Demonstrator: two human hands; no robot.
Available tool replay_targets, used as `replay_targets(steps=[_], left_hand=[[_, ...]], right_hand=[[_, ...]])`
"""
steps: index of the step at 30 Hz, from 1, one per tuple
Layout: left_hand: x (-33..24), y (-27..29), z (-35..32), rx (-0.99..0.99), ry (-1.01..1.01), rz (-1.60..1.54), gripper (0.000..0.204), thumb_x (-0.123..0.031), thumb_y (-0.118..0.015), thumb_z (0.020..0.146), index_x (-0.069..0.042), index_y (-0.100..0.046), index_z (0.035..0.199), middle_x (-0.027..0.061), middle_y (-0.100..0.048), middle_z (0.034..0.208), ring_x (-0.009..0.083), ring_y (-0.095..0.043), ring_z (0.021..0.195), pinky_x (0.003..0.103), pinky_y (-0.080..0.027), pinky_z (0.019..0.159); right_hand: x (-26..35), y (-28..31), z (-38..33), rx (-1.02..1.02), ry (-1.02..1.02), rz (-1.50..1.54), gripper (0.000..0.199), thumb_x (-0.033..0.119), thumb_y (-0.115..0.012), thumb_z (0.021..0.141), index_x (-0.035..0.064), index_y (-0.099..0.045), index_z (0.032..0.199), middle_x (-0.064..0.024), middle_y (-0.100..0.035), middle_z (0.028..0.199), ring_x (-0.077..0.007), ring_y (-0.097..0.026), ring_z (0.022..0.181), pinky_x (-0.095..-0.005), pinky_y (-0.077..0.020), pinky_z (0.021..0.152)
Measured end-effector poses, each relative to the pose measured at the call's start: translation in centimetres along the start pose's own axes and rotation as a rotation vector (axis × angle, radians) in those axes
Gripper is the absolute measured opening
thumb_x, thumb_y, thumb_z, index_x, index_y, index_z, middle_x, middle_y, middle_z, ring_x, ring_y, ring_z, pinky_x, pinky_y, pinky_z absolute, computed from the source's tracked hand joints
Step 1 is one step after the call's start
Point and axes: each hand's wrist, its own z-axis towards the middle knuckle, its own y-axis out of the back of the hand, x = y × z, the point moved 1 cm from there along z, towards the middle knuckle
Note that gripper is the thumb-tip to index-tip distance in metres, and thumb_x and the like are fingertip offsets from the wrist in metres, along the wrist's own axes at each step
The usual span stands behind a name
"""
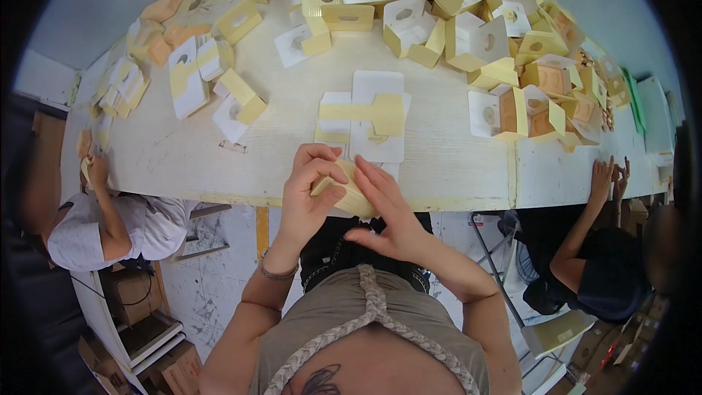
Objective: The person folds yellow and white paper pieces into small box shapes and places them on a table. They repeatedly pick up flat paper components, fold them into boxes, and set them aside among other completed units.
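Between my hands, just above the table's near edge, is a small pale-yellow cardboard box (349, 192). My left hand (307, 189) grips it from the left, with curled fingers over the top and the thumb on the side. Against the right side of the box lie the long, straight fingers of my right hand (391, 216), its thumb below near the bottom corner. Parts of the box are covered by my fingers. Just beyond my hands, flat folded box blanks (384, 148) in white and yellow lie in a loose stack.
A big heap of folded yellow and white boxes (475, 40) covers the far right of the table (278, 153). Flattened blanks (191, 80) lie at left. One co-worker (124, 230) sits at left handling a small piece; another (596, 263) sits at right, hands at the table edge.
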Motion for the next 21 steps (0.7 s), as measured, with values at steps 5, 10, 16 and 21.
replay_targets(steps=[5, 10, 16, 21], left_hand=[[1.7, 0.2, -0.4, -0.083, 0.082, -0.051, 0.022, -0.023, -0.062, 0.091, -0.002, -0.057, 0.098, 0.0101, -0.046, 0.115, 0.0225, -0.047, 0.116, 0.039, -0.036, 0.102], [5.3, 1.4, 0.3, -0.303, 0.095, -0.423, 0.033, -0.021, -0.054, 0.096, -0.002, -0.05, 0.123, 0.0137, -0.043, 0.135, 0.0245, -0.039, 0.129, 0.042, -0.033, 0.107], [8.2, 1.6, 2.7, -0.266, 0.342, 0.254, 0.062, -0.014, -0.061, 0.092, 0.003, -0.029, 0.142, 0.0182, -0.037, 0.141, 0.0275, -0.035, 0.133, 0.038, -0.035, 0.107], [7.7, 0.2, 3.7, -0.132, 0.423, 0.151, 0.068, -0.011, -0.065, 0.088, 0.007, -0.029, 0.142, 0.0243, -0.042, 0.135, 0.0277, -0.041, 0.128, 0.033, -0.043, 0.095]], right_hand=[[-3.1, 0.1, -1.4, -0.021, 0.051, 0.004, 0.056, 0.005, -0.08, 0.071, 0.0025, -0.055, 0.121, -0.0162, -0.053, 0.134, -0.0386, -0.049, 0.126, -0.0433, -0.0442, 0.101], [-4.1, 4.8, 5.3, 0.111, -0.525, 0.083, 0.062, 0.003, -0.078, 0.075, 0.005, -0.054, 0.131, -0.0109, -0.064, 0.121, -0.0221, -0.059, 0.115, -0.034, -0.0456, 0.099], [-11.0, 6.2, 9.9, -0.044, -0.365, -0.561, 0.099, 0.047, -0.072, 0.079, -0.0071, -0.023, 0.145, -0.0261, -0.047, 0.132, -0.0394, -0.047, 0.118, -0.0482, -0.0417, 0.098], [-11.1, 2.7, 5.2, -0.057, -0.522, -0.634, 0.101, 0.02, -0.084, 0.066, -0.0101, -0.024, 0.142, -0.032, -0.049, 0.116, -0.0448, -0.051, 0.106, -0.0452, -0.0469, 0.091]])
